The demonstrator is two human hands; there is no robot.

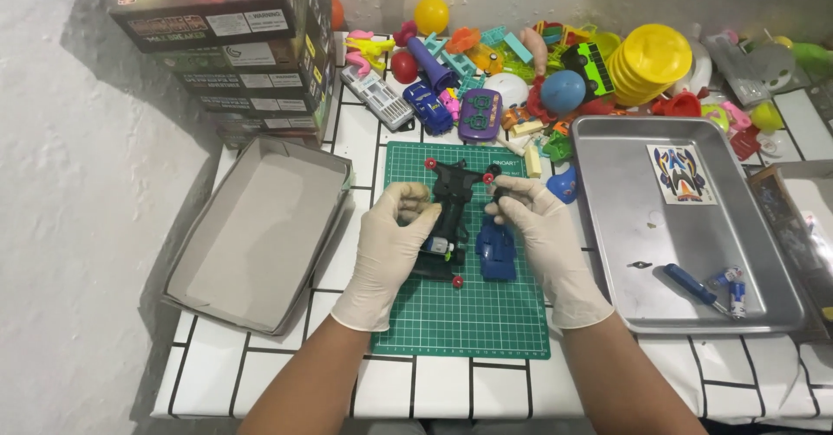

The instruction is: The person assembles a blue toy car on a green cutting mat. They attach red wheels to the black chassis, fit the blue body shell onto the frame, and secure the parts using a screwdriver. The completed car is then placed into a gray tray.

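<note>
While our gloved left hand (pixel 392 231) pins the black toy car chassis (pixel 448 218) on the green cutting mat (pixel 468 313), our right hand (pixel 534 218) pinches its front; we keep it flat, avoiding the blue body shell (pixel 496 257) alongside.

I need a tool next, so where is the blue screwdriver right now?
In the head view, the blue screwdriver lies in the metal tray on the right, near its front edge, below the sticker sheet.

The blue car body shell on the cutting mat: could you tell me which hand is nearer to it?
Right. The right hand is right beside the blue shell; the left hand is across the black chassis.
</note>
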